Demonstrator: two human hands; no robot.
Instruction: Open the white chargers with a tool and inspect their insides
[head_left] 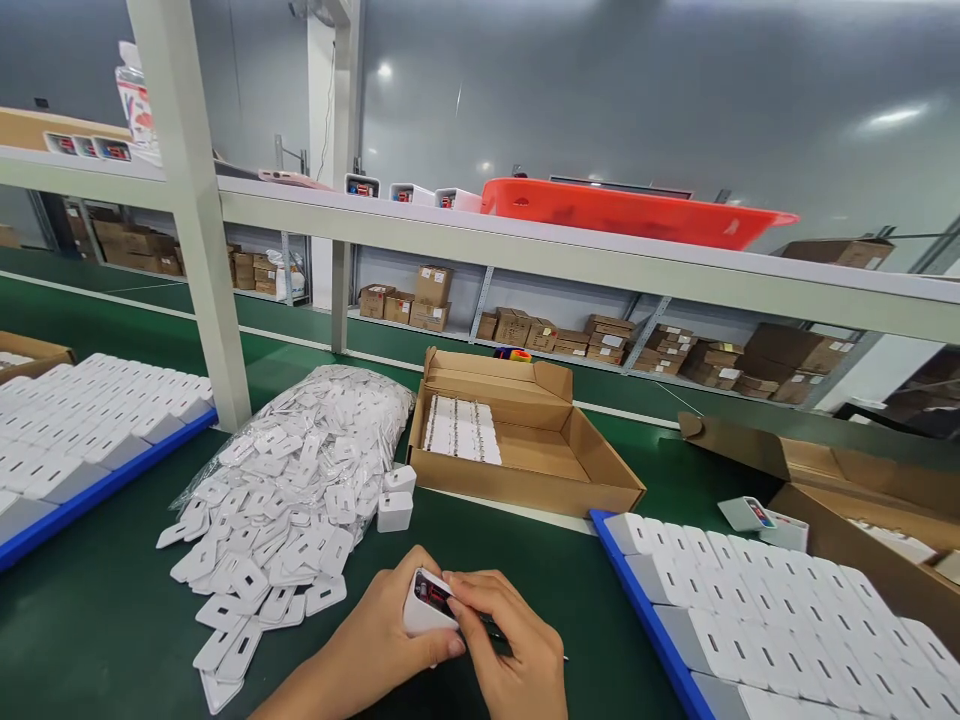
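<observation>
Your left hand [390, 640] is curled tight round the white charger shell [421, 612] at bottom centre, and your right hand [517, 650] pinches its right edge with the fingers close together. The shell's open face, showing red and black, looks up toward 1 o'clock; its long axis seems to run 7 to 1, though it is partly covered. There is bare green mat [525, 560] at 12, the plate pile [285, 500] edge near at 10, and the blue tray rim [652, 620] near at 3.

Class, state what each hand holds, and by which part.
The left hand grips a white charger shell by its sides; the right hand touches its open end, hold unclear.
</observation>
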